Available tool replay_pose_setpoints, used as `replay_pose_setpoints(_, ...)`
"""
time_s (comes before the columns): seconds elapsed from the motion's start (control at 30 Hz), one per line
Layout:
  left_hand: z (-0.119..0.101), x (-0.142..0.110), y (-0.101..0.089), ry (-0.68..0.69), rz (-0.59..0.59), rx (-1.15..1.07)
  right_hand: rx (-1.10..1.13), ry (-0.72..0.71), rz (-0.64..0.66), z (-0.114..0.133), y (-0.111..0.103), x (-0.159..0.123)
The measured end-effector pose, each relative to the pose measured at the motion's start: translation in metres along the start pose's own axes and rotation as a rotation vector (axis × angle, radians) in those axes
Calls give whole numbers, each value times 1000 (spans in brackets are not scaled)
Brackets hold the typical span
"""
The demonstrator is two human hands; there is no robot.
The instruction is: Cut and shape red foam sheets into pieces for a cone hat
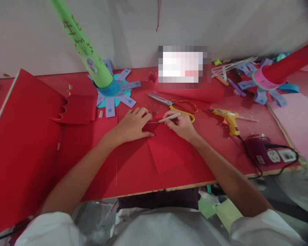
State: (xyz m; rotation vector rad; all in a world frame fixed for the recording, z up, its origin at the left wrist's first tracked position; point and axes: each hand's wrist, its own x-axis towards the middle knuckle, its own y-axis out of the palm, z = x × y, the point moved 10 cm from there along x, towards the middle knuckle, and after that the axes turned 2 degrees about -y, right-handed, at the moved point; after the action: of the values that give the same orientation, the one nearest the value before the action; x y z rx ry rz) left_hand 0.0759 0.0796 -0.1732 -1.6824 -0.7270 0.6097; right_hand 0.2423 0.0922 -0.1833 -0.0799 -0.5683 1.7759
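Note:
My left hand (133,124) lies flat, fingers spread, pressing down on a sheet of red paper (169,152) on the red table (133,174). My right hand (181,125) is closed around a thin white pen-like tool (169,118), whose tip points left toward the fingertips of my left hand at the paper's top edge. Just beyond my right hand lie scissors (177,104) with red and yellow handles.
A yellow glue gun (228,119) lies to the right, its cord running to a purple power strip (270,153). A green tube (84,48) stands on a blue paper star base. A red tube (284,68) lies at the far right. Folded red card (23,136) fills the left.

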Motion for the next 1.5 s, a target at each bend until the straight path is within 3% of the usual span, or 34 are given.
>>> replay_pose_setpoints(1.5,2,1,-3,-31,6,-58,-92,42,-87,-4,-43,-54)
